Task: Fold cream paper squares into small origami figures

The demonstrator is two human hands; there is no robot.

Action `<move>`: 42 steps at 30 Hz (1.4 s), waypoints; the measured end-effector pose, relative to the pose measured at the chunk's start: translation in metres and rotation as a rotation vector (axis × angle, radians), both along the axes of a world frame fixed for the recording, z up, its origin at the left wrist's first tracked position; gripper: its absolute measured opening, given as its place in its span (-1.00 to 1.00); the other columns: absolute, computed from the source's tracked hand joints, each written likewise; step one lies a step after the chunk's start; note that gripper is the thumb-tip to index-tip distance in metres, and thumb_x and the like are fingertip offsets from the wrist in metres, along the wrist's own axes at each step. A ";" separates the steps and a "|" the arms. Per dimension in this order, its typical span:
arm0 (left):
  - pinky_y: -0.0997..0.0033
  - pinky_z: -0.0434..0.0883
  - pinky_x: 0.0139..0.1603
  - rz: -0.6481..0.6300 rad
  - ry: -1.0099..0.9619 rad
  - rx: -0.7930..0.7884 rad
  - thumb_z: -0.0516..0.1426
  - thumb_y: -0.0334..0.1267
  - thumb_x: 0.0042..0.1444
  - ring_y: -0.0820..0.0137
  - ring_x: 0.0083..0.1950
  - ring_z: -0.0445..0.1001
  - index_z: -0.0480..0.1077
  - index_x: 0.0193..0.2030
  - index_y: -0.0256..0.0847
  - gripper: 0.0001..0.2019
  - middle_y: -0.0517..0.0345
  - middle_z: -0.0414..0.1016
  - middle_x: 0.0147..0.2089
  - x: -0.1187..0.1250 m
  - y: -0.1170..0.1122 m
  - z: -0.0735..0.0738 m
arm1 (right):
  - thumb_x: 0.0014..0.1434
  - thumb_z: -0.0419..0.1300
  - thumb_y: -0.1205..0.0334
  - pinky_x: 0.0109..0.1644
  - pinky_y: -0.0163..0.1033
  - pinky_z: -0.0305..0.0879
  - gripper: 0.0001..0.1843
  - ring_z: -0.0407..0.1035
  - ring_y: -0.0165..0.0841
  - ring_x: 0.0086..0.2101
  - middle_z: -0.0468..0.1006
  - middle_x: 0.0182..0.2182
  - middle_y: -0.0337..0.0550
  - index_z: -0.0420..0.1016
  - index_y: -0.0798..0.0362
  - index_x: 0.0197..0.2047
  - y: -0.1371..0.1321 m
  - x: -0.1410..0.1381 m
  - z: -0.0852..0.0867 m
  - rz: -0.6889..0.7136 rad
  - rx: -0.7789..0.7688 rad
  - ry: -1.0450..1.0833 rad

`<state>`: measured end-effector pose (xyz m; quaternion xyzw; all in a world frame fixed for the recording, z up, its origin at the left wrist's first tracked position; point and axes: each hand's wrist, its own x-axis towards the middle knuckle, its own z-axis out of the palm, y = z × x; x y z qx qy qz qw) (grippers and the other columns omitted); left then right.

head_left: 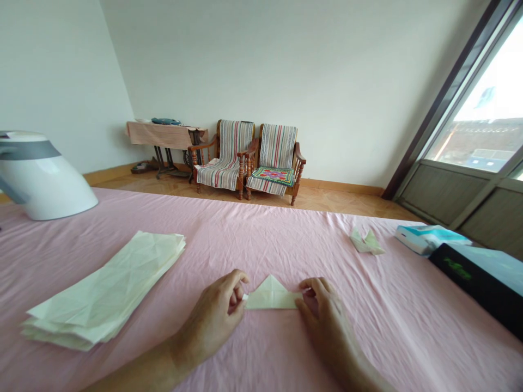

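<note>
A small pale-yellow folded paper [271,295], triangular on top, lies on the pink cloth near me. My left hand [216,318] pinches its left corner with curled fingers. My right hand [322,316] pinches its right corner the same way. Both hands rest on the cloth with the paper stretched flat between them.
A stack of pale creased paper sheets [108,288] lies to the left. A finished folded paper piece [366,242] sits at the far right, near a blue-white box [429,238] and a black box [482,280]. A white appliance [38,174] stands far left. Two striped chairs [249,158] line the back wall.
</note>
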<state>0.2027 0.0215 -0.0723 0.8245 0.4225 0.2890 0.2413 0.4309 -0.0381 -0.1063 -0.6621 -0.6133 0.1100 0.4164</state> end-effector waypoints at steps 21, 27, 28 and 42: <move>0.21 0.25 -0.07 -0.339 0.480 0.396 0.14 -0.45 0.23 0.25 -0.12 0.32 0.35 0.03 -0.24 -0.76 0.12 0.44 -0.10 0.004 -0.018 0.016 | 0.28 -0.07 0.41 0.17 -0.08 0.10 -0.57 0.35 -0.30 0.05 0.51 0.04 -0.17 0.33 0.03 0.16 -0.007 -0.025 0.007 0.443 0.440 -0.564; 0.21 0.22 -0.07 -0.333 0.503 0.419 0.16 -0.44 0.21 0.24 -0.12 0.32 0.36 0.01 -0.23 -0.76 0.12 0.45 -0.11 0.002 -0.017 0.012 | 0.28 0.02 0.31 0.13 -0.11 0.25 -0.62 0.37 -0.26 0.05 0.48 0.07 -0.18 0.37 0.10 0.15 -0.011 -0.021 0.016 0.457 0.342 -0.684; 0.22 0.21 -0.06 -0.333 0.486 0.414 0.17 -0.44 0.21 0.25 -0.12 0.32 0.38 -0.02 -0.22 -0.79 0.13 0.46 -0.11 0.002 -0.016 0.011 | 0.28 0.02 0.31 0.10 -0.11 0.29 -0.64 0.39 -0.25 0.03 0.50 0.05 -0.18 0.41 0.10 0.11 -0.012 -0.019 0.017 0.441 0.348 -0.693; 0.34 0.24 -0.15 -0.300 0.301 0.280 0.13 -0.50 0.23 0.32 -0.17 0.34 0.43 -0.24 -0.19 -0.86 0.18 0.42 -0.25 -0.001 -0.010 0.012 | 0.22 0.04 0.36 -0.01 0.02 0.35 -0.69 0.45 -0.13 -0.07 0.55 -0.03 0.00 0.45 0.16 0.01 -0.017 0.004 0.008 0.223 0.261 -0.731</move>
